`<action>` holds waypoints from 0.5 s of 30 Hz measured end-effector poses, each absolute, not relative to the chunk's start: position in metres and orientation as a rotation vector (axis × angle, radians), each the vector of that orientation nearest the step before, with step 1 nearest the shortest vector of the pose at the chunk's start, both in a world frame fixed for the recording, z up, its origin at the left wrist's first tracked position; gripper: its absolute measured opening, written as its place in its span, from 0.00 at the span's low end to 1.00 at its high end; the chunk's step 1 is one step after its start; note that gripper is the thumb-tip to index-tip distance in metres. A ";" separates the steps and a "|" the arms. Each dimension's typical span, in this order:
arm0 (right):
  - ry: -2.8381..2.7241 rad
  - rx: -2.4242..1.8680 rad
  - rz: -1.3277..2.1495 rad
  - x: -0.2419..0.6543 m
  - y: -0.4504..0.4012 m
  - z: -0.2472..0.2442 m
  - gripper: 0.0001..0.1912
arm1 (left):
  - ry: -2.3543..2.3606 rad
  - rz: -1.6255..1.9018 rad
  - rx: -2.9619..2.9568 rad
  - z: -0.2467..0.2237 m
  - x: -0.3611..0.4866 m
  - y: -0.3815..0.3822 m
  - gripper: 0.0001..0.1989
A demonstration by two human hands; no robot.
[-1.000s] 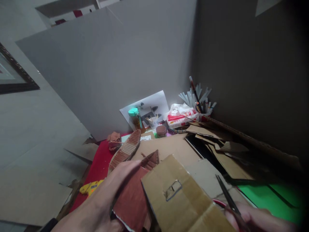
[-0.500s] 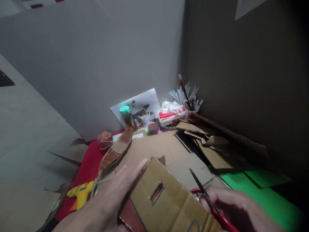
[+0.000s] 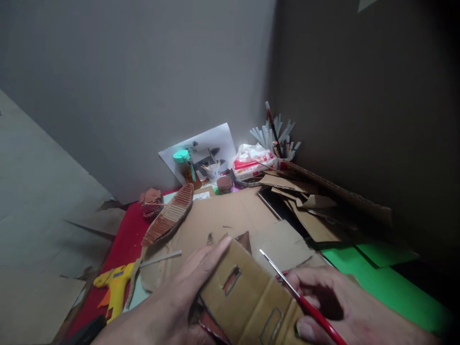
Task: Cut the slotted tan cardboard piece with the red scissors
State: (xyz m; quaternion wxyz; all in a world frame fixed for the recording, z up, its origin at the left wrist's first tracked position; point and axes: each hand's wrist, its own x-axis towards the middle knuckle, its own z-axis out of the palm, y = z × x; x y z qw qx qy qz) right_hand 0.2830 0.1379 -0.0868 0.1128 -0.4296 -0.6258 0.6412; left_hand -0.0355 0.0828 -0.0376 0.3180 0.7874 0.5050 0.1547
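My left hand (image 3: 179, 292) is closed around the left side of a folded cardboard piece (image 3: 247, 290), thumb along its top edge. This cardboard has a cut rectangular slot near its upper end and a second rectangle drawn lower down. Reddish-brown surfaces show beneath it. In my right hand (image 3: 327, 297) is a pair of scissors with red handles (image 3: 312, 311), its slim metal blade pointing up and left over the cardboard's right edge. That hand's thumb also lies against the cardboard's lower right corner.
A yellow glue gun (image 3: 117, 287) lies at left, near a ribbed cardboard boat shape (image 3: 168, 215). Behind are a teal-lidded bottle (image 3: 185, 167), a tissue pack (image 3: 251, 163) and a cup of glue sticks (image 3: 285, 160). Cardboard scraps (image 3: 319, 220) and green sheets (image 3: 381, 278) are at right.
The scissors have turned so their blade shows a bright side, and shifted left. My right hand has moved closer to the cardboard. The view has tilted slightly.
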 end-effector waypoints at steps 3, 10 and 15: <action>-1.850 -1.227 1.967 0.281 0.141 -0.080 0.20 | 1.370 0.356 1.980 -0.031 -0.037 0.080 0.58; -1.688 -0.983 2.156 0.276 0.144 -0.080 0.29 | 1.539 0.681 1.752 -0.045 -0.047 0.081 0.36; -1.686 -1.008 2.085 0.270 0.140 -0.080 0.19 | 1.545 0.893 1.515 -0.048 -0.032 0.086 0.29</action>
